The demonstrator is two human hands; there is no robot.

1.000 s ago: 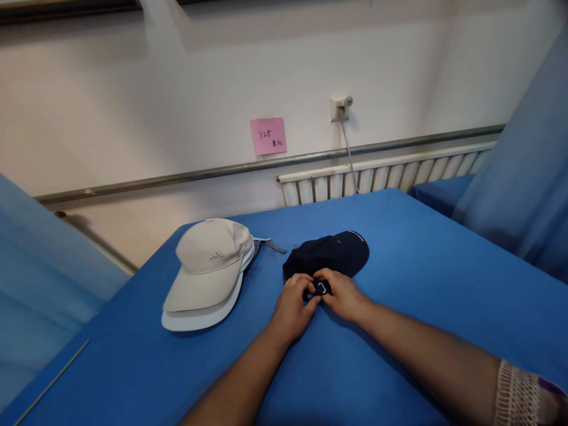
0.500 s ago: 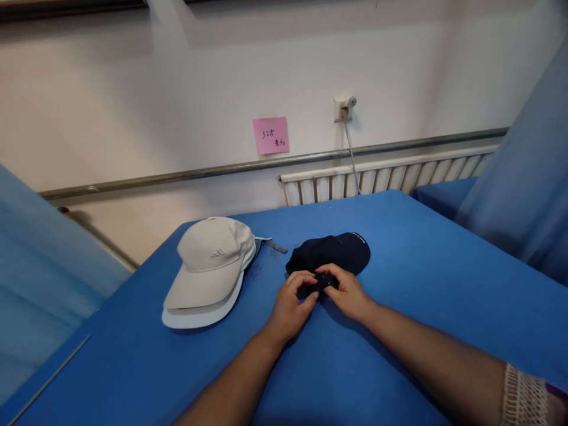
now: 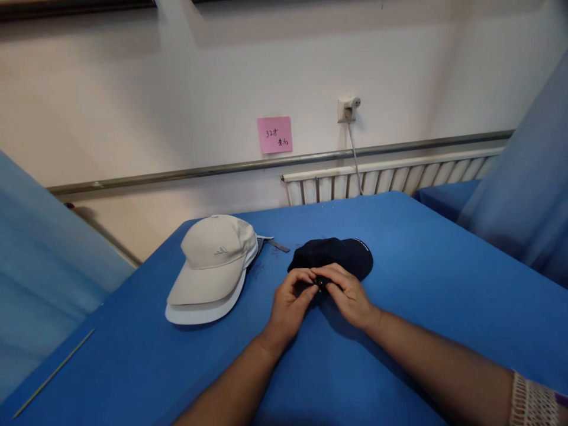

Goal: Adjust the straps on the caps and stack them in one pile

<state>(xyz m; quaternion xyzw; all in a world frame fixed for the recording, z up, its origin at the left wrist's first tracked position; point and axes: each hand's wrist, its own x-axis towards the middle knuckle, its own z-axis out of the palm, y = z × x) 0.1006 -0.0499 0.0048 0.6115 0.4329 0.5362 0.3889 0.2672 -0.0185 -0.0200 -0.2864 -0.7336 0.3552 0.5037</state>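
A dark navy baseball cap (image 3: 331, 251) lies on the blue table, its brim pointing right. At the cap's near edge, my left hand (image 3: 290, 299) pinches a small black part with a shiny spot, which looks like the cap's back strap. My right hand (image 3: 348, 296) grips the same part from the other side, thumb and fingers closed, fingertips touching those of the left. Most of the black part is hidden by the fingers. To the left sits a pale beige cap (image 3: 215, 245) stacked on a white cap (image 3: 206, 312), with a grey strap (image 3: 278, 245) sticking out behind.
The blue table (image 3: 426, 254) reaches toward a wall with a radiator (image 3: 390, 178), a metal rail (image 3: 199, 172) and a plugged-in cord (image 3: 355, 148). A pink note (image 3: 275, 135) is stuck there. A thin stick (image 3: 55, 373) lies at the table's left. Blue curtains (image 3: 39, 266) hang on both sides.
My fingers have drawn closer together around the black part, covering more of it. The dark cap's crown and brim sit slightly lower. The stacked caps stay put.
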